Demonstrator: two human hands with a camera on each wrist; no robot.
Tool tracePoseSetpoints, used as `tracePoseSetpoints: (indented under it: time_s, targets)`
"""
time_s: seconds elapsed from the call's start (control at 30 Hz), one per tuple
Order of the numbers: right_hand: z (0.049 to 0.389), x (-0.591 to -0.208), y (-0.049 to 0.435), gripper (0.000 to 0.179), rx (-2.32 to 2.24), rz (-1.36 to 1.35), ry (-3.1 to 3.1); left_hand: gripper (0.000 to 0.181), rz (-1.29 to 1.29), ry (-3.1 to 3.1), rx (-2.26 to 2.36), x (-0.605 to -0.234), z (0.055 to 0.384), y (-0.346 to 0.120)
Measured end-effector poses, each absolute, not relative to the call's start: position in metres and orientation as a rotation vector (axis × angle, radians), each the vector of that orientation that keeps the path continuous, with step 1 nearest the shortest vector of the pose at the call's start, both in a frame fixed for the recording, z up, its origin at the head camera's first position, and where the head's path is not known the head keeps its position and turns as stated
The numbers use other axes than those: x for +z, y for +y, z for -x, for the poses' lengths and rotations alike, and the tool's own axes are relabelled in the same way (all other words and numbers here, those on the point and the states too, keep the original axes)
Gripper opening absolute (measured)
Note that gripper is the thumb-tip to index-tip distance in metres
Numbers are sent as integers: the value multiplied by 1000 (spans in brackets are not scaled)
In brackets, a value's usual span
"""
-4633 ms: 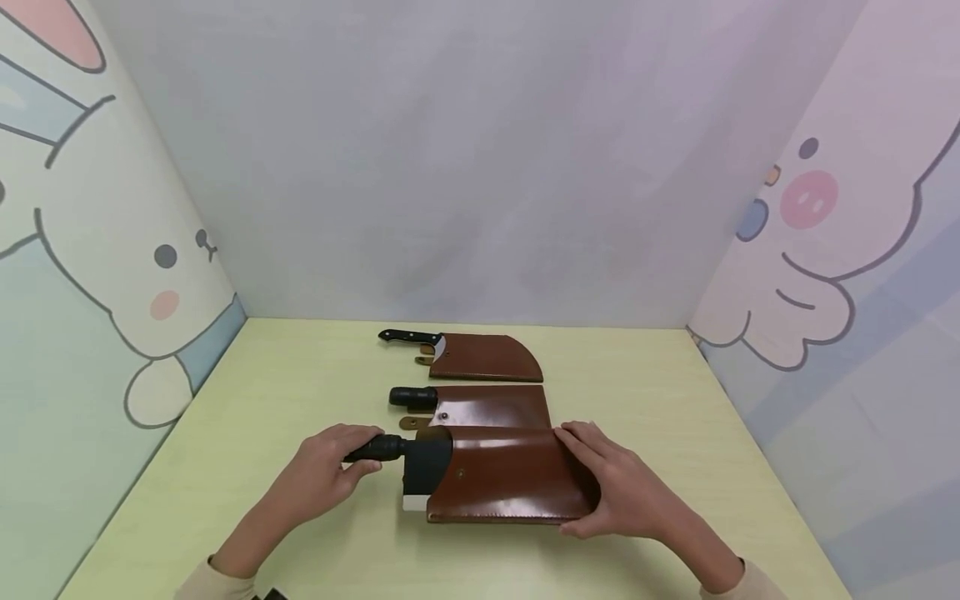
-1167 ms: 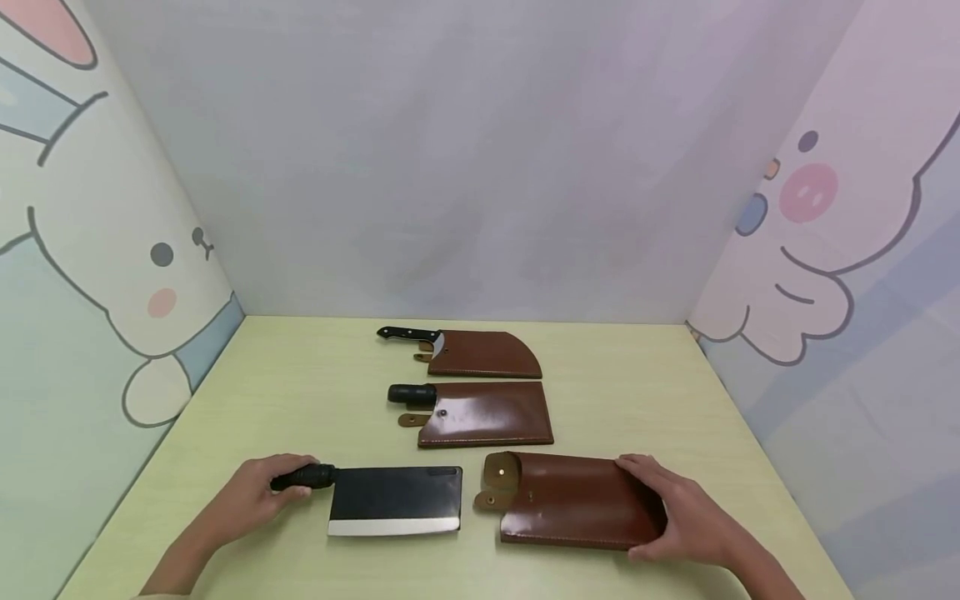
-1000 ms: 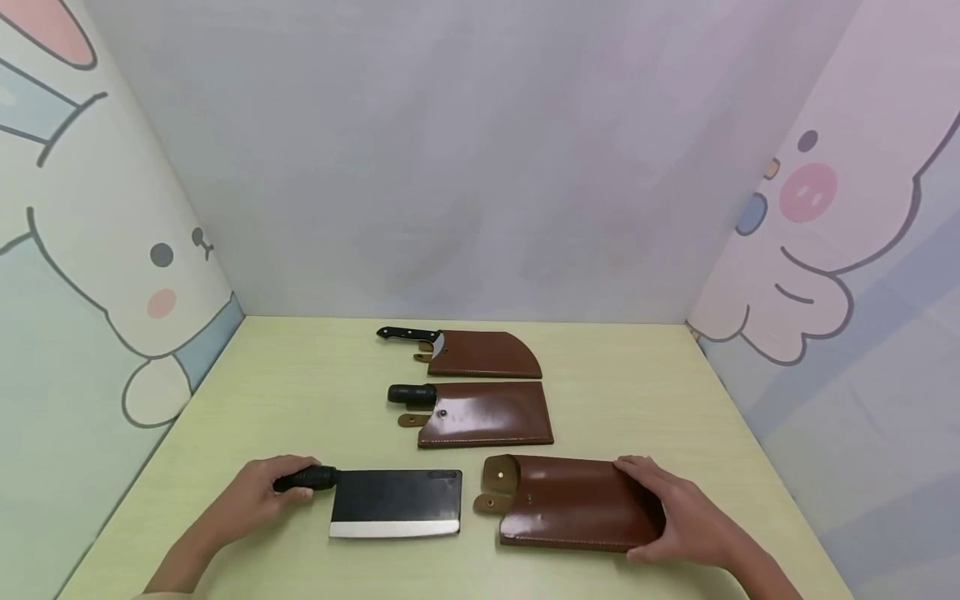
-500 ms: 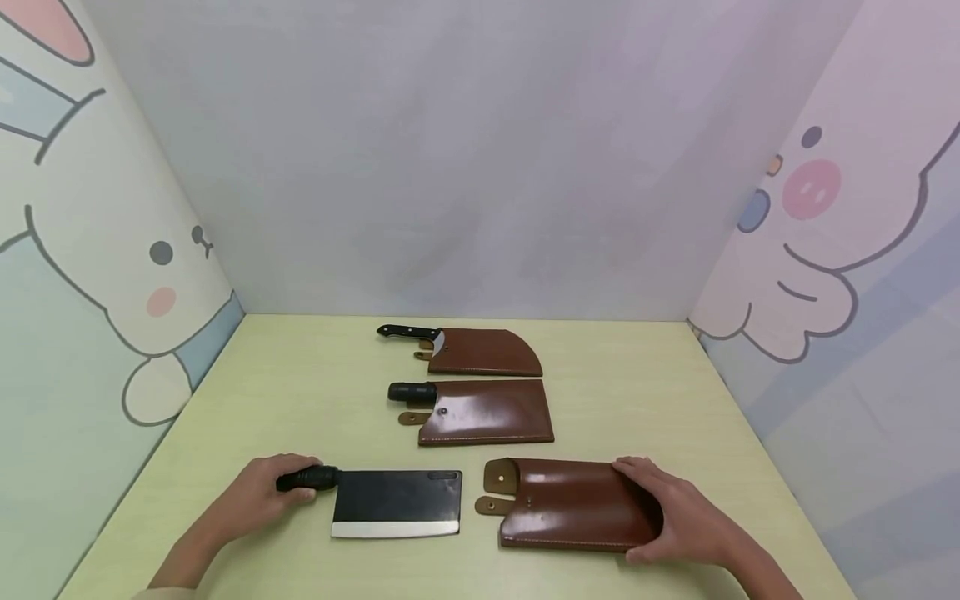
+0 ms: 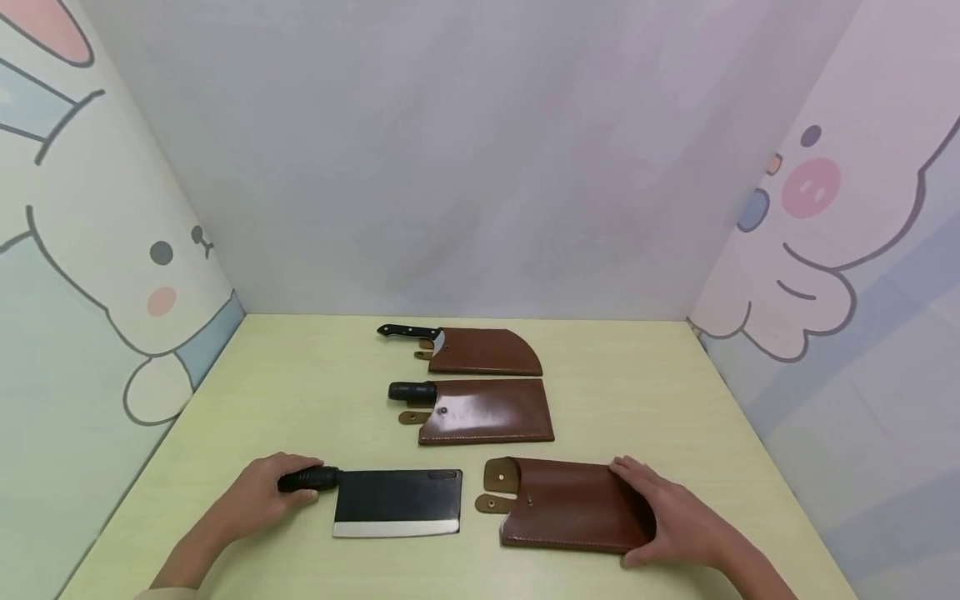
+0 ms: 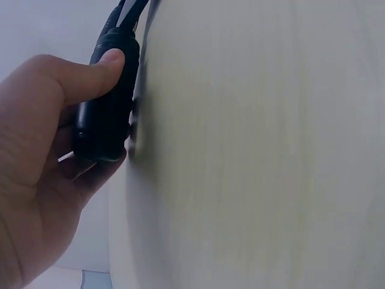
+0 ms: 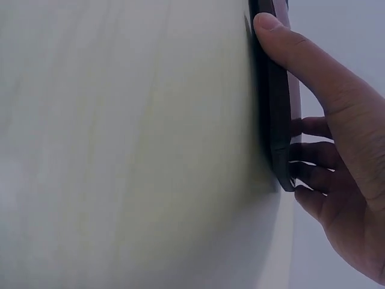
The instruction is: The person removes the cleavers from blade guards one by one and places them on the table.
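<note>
My left hand [image 5: 262,496] pinches the black handle of a cleaver [image 5: 397,500], whose dark rectangular blade with a bright lower edge lies toward the middle of the table. In the left wrist view the thumb presses along that black handle [image 6: 108,102], with fingers behind it. Right of the blade tip lies a glossy brown leather knife sheath [image 5: 570,504], its flap and snap strap pointing left. My right hand [image 5: 675,521] grips the sheath's far right end, thumb at the near edge and fingers at the far edge. The right wrist view has the sheath [image 7: 278,102] edge-on.
Behind them lie two more knives in brown sheaths: a black-handled cleaver [image 5: 411,392] in a rectangular sheath [image 5: 495,412], and a riveted-handle knife [image 5: 408,332] in a curved sheath [image 5: 487,352]. Grey and cartoon-printed walls [image 5: 465,167] enclose the pale yellow table [image 5: 300,400].
Earlier the cleaver blade was mostly inside the sheath; it is now fully out, shifted left, while the sheath moved right. During the last second both hands have barely moved.
</note>
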State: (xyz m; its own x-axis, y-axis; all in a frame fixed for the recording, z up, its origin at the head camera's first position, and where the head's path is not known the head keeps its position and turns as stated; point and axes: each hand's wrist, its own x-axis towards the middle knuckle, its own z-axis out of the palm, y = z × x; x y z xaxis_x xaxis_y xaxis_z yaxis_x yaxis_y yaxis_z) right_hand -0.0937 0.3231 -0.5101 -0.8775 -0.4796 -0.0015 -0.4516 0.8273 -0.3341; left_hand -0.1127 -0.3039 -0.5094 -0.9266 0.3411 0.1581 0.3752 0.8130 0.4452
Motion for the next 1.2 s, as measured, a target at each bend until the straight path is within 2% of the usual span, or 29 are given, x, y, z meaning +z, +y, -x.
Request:
tracePoseSetpoints:
  time_s: [0.17, 0.43, 0.63, 0.97, 1.2]
  targets:
    - [94, -502, 321, 122, -486, 755, 2931, 43, 529, -2969, -739, -508, 112, -303]
    - [111, -483, 318, 99, -517, 800, 3006, 46, 483, -2929, -778, -499, 115, -294]
    - [132, -472, 308, 91, -599, 848, 3056, 50, 420, -2866, -788, -486, 131, -280]
    - [162, -463, 277, 96, -661, 776, 3062, 65, 361, -2833, -758, -476, 162, -247]
    - [183, -467, 256, 101, -667, 807, 3026, 71, 424, -2881, -792, -470, 185, -223]
